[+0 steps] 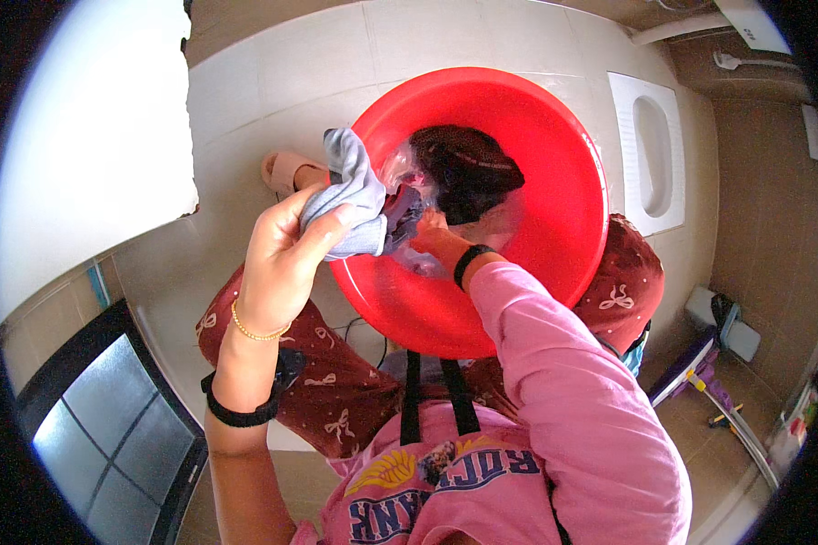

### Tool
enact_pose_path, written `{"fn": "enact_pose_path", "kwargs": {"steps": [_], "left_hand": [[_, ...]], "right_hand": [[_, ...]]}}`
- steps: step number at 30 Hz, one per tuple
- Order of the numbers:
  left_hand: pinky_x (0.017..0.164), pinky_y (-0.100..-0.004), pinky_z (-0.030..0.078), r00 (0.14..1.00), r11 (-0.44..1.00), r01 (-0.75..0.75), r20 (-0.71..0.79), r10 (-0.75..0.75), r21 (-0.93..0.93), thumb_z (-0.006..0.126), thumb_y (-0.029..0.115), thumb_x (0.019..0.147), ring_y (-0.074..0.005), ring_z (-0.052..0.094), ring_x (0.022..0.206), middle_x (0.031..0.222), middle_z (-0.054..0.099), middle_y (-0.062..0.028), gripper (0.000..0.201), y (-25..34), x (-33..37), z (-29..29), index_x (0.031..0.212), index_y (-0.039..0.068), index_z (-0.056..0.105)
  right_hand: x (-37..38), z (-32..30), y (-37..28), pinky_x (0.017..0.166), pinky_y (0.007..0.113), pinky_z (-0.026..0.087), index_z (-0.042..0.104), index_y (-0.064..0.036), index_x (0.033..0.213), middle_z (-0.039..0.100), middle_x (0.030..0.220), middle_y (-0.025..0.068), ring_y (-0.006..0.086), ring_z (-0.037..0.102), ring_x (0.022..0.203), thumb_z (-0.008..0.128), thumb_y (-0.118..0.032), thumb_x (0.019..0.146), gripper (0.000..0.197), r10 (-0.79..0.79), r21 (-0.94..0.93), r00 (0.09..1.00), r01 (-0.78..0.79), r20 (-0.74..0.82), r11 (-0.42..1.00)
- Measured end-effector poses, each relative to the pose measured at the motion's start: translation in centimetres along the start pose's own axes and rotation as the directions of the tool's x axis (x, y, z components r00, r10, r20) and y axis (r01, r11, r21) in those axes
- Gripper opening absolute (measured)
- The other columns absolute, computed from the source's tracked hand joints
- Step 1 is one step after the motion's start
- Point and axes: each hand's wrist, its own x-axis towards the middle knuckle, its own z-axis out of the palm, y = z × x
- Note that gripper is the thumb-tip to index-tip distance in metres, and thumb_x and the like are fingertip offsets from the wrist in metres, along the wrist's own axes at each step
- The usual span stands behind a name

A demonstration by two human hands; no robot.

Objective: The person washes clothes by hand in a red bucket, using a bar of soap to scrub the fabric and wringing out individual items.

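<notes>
My left hand point(291, 241) is closed on a light grey sock point(350, 186), held up over the left rim of a big red basin point(568, 173). Inside the basin my right hand point(434, 234) reaches down to the water, its fingers curled at a dark purple cloth point(402, 213) and partly hidden. That cloth hangs just beside the grey sock; whether the two touch is unclear. A black garment point(468, 173) lies bunched and wet in the basin, beyond my right hand.
Right of the basin, a white squat toilet point(653, 150) is set in the tiled floor. A mop point(700, 377) leans at the lower right. A white panel point(95, 145) fills the upper left, above a dark-framed glass pane point(114, 445). My knees flank the basin.
</notes>
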Motion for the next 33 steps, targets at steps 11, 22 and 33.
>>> {"fn": "enact_pose_path", "kwargs": {"steps": [11,22,33], "left_hand": [[0.068,-0.0194,0.040,1.000,1.000,0.024,0.003,-0.024,0.018,0.051,0.009,0.084,-0.0031,0.047,0.073,0.080,0.054,0.0019,0.017,0.0,0.8,0.6,0.093,-0.005,0.055],[0.084,-0.0300,0.043,0.999,0.856,0.020,-0.029,-0.041,-0.516,0.047,0.012,0.084,-0.0173,0.056,0.094,0.103,0.058,-0.0092,0.027,-3.3,2.1,2.1,0.107,-0.002,0.051],[0.095,-0.0335,0.034,0.968,0.717,0.245,0.120,-0.222,-0.652,0.029,0.026,0.092,-0.0195,0.045,0.109,0.118,0.047,-0.0087,0.036,-8.7,-0.6,12.0,0.119,0.006,0.040]], "right_hand": [[1.5,-0.9,1.0,0.063,0.039,0.047,0.057,-0.0096,0.100,0.062,0.082,0.0143,0.0311,0.060,0.075,0.050,-0.021,0.076,0.027,-0.055,0.074,0.998,0.052,0.038,0.996],[-5.9,-18.7,-1.3,0.063,0.037,0.044,0.050,0.0007,0.094,0.059,0.079,0.0110,0.0235,0.056,0.072,0.042,-0.031,0.087,0.034,0.686,0.604,0.727,-0.560,0.030,0.567],[-6.0,-12.9,-12.5,0.093,0.051,0.023,0.045,0.0007,0.104,0.042,0.115,0.0208,0.0359,0.036,0.113,0.044,-0.026,0.082,0.034,0.710,0.669,0.344,-0.250,-0.615,0.700]]}}
